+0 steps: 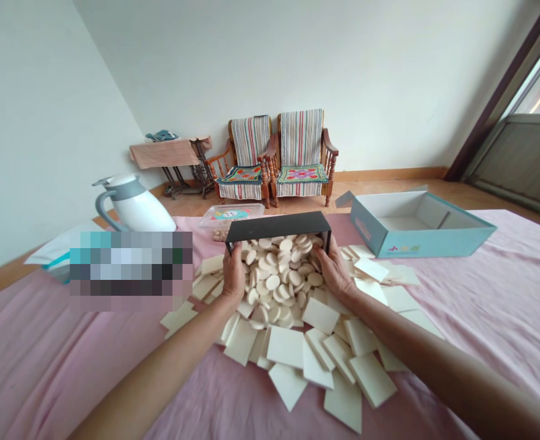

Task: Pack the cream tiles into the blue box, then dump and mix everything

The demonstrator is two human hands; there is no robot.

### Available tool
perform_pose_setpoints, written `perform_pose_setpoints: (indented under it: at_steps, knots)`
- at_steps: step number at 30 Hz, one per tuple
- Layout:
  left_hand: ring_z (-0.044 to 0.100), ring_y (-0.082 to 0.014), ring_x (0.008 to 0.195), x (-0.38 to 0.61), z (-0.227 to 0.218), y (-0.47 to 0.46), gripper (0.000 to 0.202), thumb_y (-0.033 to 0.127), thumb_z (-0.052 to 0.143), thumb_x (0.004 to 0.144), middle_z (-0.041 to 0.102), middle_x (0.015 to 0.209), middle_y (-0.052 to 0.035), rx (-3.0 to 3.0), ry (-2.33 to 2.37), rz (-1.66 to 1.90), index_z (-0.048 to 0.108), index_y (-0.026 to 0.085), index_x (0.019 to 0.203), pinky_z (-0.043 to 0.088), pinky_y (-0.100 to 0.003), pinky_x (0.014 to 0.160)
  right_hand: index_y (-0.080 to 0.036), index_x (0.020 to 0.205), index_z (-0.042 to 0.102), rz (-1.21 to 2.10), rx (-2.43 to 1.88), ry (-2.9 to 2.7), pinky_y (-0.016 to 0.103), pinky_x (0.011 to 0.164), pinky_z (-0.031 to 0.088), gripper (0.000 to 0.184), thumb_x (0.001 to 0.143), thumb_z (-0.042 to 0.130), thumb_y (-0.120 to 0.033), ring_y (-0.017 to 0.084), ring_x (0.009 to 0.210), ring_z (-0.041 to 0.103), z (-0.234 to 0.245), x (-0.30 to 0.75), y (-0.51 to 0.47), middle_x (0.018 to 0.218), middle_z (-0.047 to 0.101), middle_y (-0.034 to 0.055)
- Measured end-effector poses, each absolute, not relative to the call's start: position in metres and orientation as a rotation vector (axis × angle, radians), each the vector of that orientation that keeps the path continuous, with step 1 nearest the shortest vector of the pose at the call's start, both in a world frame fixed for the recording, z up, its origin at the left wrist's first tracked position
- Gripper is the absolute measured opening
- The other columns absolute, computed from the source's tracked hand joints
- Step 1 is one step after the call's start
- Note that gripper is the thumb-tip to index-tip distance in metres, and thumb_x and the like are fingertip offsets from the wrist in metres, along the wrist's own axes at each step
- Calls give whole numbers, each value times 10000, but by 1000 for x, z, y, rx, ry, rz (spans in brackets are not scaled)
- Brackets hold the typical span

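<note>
Both my hands grip a black box (279,227) by its two ends. The box is tipped toward me, and pale round discs (272,282) spill from its open side into a heap. At its left end is my left hand (234,272), fingers partly hidden behind the edge. My right hand (336,269) clasps the right end, thumb on the inner side. Below and around the discs lie many pale square tiles (286,346), overlapping at different angles on the pink cloth (197,391).
A light blue open box (439,241) stands at the right. At the left are a white and grey jug (144,208) and a blurred-out patch. A clear plastic container (232,214) sits behind the black box. Two wooden armchairs (301,143) stand against the wall.
</note>
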State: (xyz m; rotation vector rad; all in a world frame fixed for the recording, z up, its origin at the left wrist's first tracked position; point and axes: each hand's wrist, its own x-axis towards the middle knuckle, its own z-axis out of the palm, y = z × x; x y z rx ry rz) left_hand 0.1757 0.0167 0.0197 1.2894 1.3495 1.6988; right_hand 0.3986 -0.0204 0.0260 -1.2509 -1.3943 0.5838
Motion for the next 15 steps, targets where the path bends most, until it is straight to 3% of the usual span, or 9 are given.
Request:
perform_pose_setpoints:
  at_steps: [6, 10, 15]
  knots:
    - [432, -210, 1297, 177, 21, 15, 457, 463, 430, 882, 626, 1223, -66, 1328, 1336, 1730, 572, 162, 1194, 322, -311, 1101, -186, 1223, 528, 609, -1257, -1339, 319, 958, 397, 453, 807, 422, -329, 208, 1071, 519, 23, 397, -22, 1076, 644, 68]
    - [480, -194, 1252, 174, 15, 17, 448, 458, 381, 899, 638, 1187, -57, 1301, 1337, 1697, 558, 173, 1196, 355, -313, 1078, -182, 1178, 537, 625, -1327, -1308, 296, 851, 449, 465, 734, 481, -307, 211, 1009, 553, 30, 402, -23, 1118, 637, 72]
    - [505, -159, 1222, 170, 10, 19, 447, 468, 306, 914, 663, 1106, -43, 1397, 1348, 1644, 551, 194, 1167, 379, -281, 1051, -192, 993, 591, 587, -1531, -1517, 291, 786, 442, 309, 722, 489, -299, 206, 886, 590, 41, 417, -20, 961, 671, 44]
